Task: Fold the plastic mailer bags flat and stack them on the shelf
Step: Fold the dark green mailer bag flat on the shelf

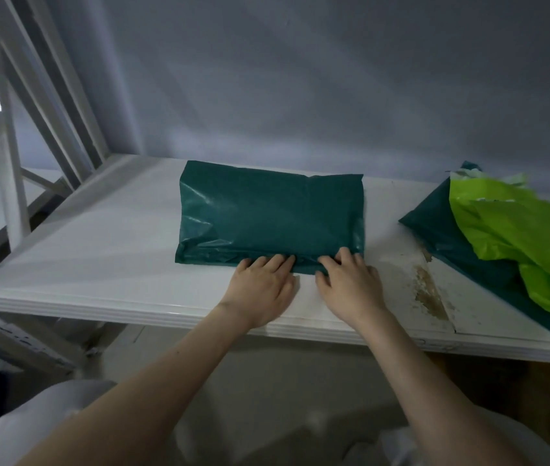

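Right now I see both hands flat on the near edge of the folded dark green mailer bag (271,216) lying mid-shelf (98,250): left hand (260,284) and right hand (351,280) side by side, fingers straight, pressing down. More bags, lime green (519,230) over dark green (441,230), lie at right.
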### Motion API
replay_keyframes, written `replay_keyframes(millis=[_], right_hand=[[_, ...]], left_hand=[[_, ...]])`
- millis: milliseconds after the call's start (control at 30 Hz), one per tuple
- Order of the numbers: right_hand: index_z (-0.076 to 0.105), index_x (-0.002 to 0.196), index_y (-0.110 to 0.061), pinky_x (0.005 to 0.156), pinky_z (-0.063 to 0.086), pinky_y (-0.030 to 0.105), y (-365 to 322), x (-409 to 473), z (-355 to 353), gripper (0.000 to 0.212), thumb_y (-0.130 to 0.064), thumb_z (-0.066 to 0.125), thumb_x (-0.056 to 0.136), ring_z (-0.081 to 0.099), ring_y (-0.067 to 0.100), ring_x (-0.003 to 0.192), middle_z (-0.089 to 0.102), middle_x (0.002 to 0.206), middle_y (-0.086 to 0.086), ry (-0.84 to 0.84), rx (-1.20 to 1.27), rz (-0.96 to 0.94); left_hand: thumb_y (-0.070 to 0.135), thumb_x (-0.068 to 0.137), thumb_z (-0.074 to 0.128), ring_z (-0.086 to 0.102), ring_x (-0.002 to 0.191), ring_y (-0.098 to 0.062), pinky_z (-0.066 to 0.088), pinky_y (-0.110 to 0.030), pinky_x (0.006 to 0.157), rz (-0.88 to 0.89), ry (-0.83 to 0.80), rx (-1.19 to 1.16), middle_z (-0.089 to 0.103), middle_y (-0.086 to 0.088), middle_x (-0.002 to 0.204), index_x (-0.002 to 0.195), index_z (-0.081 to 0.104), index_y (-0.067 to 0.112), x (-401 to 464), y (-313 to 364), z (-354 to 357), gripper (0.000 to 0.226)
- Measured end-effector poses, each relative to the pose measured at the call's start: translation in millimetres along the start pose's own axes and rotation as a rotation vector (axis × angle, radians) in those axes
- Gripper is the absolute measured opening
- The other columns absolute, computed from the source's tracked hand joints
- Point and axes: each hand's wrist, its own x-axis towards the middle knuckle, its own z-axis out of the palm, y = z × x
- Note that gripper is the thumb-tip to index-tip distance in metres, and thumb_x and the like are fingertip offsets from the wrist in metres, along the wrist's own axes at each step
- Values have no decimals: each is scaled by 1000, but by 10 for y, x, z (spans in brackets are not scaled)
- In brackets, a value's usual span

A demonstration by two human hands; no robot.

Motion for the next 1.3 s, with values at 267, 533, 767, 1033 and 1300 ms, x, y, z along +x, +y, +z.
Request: replay_keyframes(millis=[267, 533, 767, 1033, 1300], right_hand=[[47, 121, -8, 89, 39, 37, 32, -67, -52, 33, -27, 35, 96, 48, 29, 109, 45, 121, 12, -64, 21, 11], [41, 115, -8, 59, 40, 31, -84, -2, -135, 26, -23, 42, 94, 56, 28, 79, 57, 95, 9, 203, 232, -34], [45, 129, -9, 79, 43, 37, -198, 230, -271, 40, -24, 49, 92, 49, 29, 101, 53, 113, 12, 441, 277, -36], [41, 140, -24, 90, 32, 37, -489, 464, -245, 58, -46, 52, 88, 38, 29, 115, 49, 123, 5, 339, 249, -77], [59, 105, -9, 83, 31, 22, -864, 692, -219, 26, -26, 63, 85, 48, 27, 106, 48, 116, 8, 318, 452, -169]], left_hand=[[52, 75, -12, 38, 131, -19, 22, -42, 111, 0, -16, 19, 32, 5, 149, 146, 26, 19, -31, -14, 16, 87], [51, 80, -12, 52, 115, -22, 31, -38, 99, -43, 39, 71, 47, 1, 132, 128, 45, 25, 22, -289, -139, 79], [53, 93, 5, 33, 131, -25, 25, -47, 110, -222, -116, 128, 30, -2, 141, 144, 26, 29, -126, -795, -186, 61], [17, 95, 35, 15, 143, -15, 12, -51, 115, -353, -83, 17, 28, 10, 151, 144, 29, 33, -169, -1291, -314, 53], [26, 97, 25, 18, 141, -24, 16, -50, 113, -573, -76, -71, 24, 0, 152, 144, 32, 31, -138, -1620, -380, 48]])
